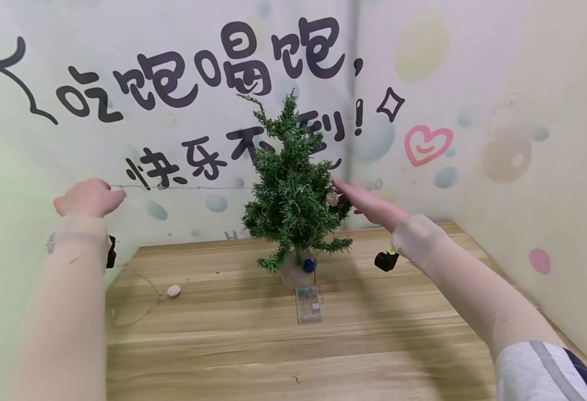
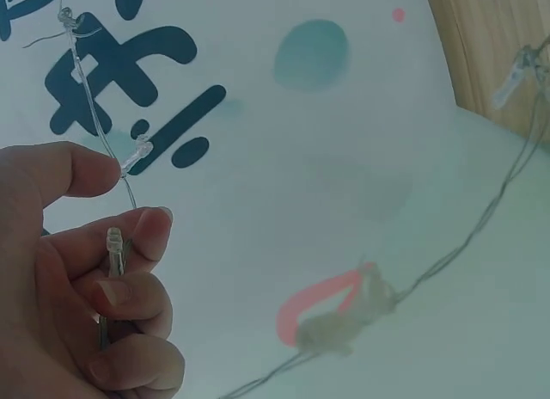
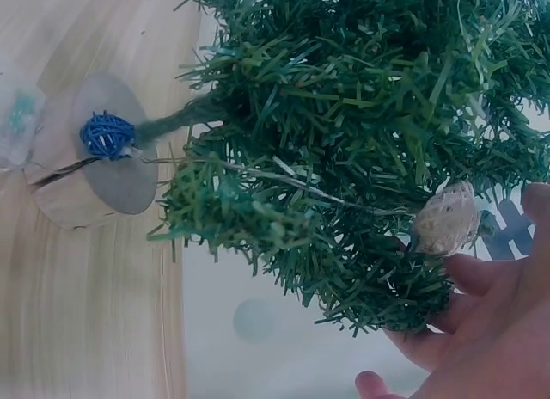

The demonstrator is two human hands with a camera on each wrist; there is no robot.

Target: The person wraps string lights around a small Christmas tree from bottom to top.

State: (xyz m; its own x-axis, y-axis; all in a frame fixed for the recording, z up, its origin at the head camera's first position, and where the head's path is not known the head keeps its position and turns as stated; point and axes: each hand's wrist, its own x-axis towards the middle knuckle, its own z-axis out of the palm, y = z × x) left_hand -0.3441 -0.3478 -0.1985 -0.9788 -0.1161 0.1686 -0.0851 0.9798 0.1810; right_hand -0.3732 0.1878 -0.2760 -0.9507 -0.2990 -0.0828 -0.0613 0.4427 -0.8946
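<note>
A small green artificial tree [image 1: 293, 195] stands upright on a round wooden base [image 1: 289, 274]. Out to the left, my left hand [image 1: 88, 197] holds a thin string of lights [image 2: 88, 94], with curled fingers around its wire and a small clear bulb [image 2: 115, 240]. From there the wire runs taut across to the tree. My right hand [image 1: 373, 209] reaches to the tree's right side, fingertips at the branches, just beside a white woven ball [image 3: 447, 218]. A wire links that ball to a blue woven ball [image 3: 107, 134] by the base. The wire behind the tree is hidden.
A clear battery box [image 1: 308, 303] lies on the wooden table [image 1: 213, 356] in front of the base. Another white woven ball [image 1: 173, 291] hangs or lies at the left on a loose loop of wire. A printed wall [image 1: 198, 122] closes off the back.
</note>
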